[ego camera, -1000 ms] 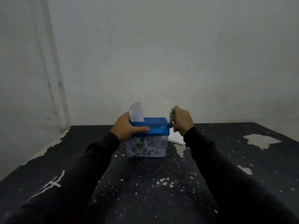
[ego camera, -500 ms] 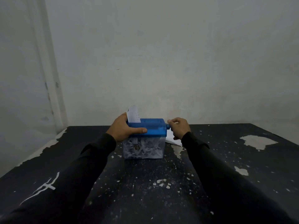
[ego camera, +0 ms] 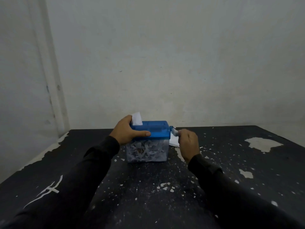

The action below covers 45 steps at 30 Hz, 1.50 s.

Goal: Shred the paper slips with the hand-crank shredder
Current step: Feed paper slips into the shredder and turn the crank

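A small hand-crank shredder [ego camera: 158, 131] with a blue lid stands mid-table; its clear bin [ego camera: 146, 152] holds white shreds. A white paper slip [ego camera: 137, 119] sticks up from the slot at the lid's left end, only a short part showing. My left hand [ego camera: 127, 132] grips the lid's left side, thumb along the front edge. My right hand [ego camera: 188, 142] grips the grey crank handle [ego camera: 174, 131] on the shredder's right side, low and toward me.
More white paper slips [ego camera: 174, 140] lie flat on the black table [ego camera: 148, 187] behind my right hand. The tabletop has chipped paint patches [ego camera: 262, 143] and flecks. A pale wall stands close behind, and the table's left edge runs near a corner.
My right hand has turned the crank from the top, round and down toward me. The paper slip has sunk further into the slot. My left hand has stayed on the lid.
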Motion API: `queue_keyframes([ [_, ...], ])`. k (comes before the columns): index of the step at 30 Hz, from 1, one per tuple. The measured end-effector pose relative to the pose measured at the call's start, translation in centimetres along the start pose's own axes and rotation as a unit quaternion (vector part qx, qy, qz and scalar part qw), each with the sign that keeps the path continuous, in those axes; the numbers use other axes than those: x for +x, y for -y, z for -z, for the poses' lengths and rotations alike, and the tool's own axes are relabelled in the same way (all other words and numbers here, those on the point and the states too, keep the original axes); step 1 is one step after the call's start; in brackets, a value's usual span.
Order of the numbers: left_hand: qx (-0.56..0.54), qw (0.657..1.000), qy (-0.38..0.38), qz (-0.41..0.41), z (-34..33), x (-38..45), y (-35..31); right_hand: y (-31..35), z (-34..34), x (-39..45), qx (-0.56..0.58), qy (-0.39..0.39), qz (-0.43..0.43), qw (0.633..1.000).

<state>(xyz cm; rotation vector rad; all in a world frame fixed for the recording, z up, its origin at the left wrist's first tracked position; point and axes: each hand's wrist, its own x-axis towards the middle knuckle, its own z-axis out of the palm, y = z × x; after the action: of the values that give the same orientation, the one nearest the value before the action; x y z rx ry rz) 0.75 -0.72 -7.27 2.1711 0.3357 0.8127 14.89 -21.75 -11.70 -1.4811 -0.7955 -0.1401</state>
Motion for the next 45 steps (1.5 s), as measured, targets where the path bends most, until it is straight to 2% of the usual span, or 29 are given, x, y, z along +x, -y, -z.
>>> queue_keyframes([
  [4,-0.013,1.0,0.005,0.002,0.1,0.1,0.2,1.7,-0.3,2.5,0.056,0.012,-0.003,0.998],
  [6,-0.012,1.0,0.0,-0.002,0.1,0.1,0.2,2.0,-0.7,4.6,0.025,0.025,0.001,0.999],
  [11,-0.025,1.0,-0.002,-0.011,0.0,-0.2,0.0,0.6,-1.8,9.1,-0.01,-0.005,-0.074,0.997],
  [16,-0.034,0.999,-0.002,-0.006,-0.1,-0.2,-0.1,-1.1,-2.1,9.2,-0.072,-0.001,-0.113,0.991],
  [21,-0.034,0.999,-0.005,-0.009,-0.1,-0.3,0.0,-3.3,-1.1,6.5,-0.206,0.084,-0.168,0.96],
  [25,-0.007,1.0,-0.01,-0.018,-0.1,-0.2,-0.2,-3.2,1.1,4.4,-0.246,0.156,-0.165,0.942],
  [28,-0.003,1.0,-0.01,-0.017,-0.2,0.0,-0.1,-1.7,1.8,3.0,-0.201,0.094,-0.121,0.968],
  [30,-0.003,1.0,-0.009,-0.019,-0.2,0.1,0.0,0.2,1.6,2.5,-0.093,0.052,-0.115,0.988],
  [32,0.002,1.0,-0.006,-0.022,-0.2,0.1,0.0,1.9,1.4,2.6,0.002,0.053,-0.112,0.992],
  [34,0.002,1.0,-0.005,-0.022,-0.1,0.2,0.0,3.1,1.2,3.2,0.049,0.069,-0.109,0.99],
  [38,-0.004,1.0,-0.006,-0.02,0.0,0.2,0.1,3.3,0.4,6.0,0.034,0.076,-0.091,0.992],
  [41,-0.004,1.0,-0.009,-0.019,-0.1,0.1,0.1,1.7,-0.5,8.7,-0.001,0.052,-0.114,0.992],
  [45,-0.002,1.0,-0.01,-0.021,-0.2,0.2,0.3,-1.1,-1.1,8.9,-0.098,0.057,-0.122,0.986],
])
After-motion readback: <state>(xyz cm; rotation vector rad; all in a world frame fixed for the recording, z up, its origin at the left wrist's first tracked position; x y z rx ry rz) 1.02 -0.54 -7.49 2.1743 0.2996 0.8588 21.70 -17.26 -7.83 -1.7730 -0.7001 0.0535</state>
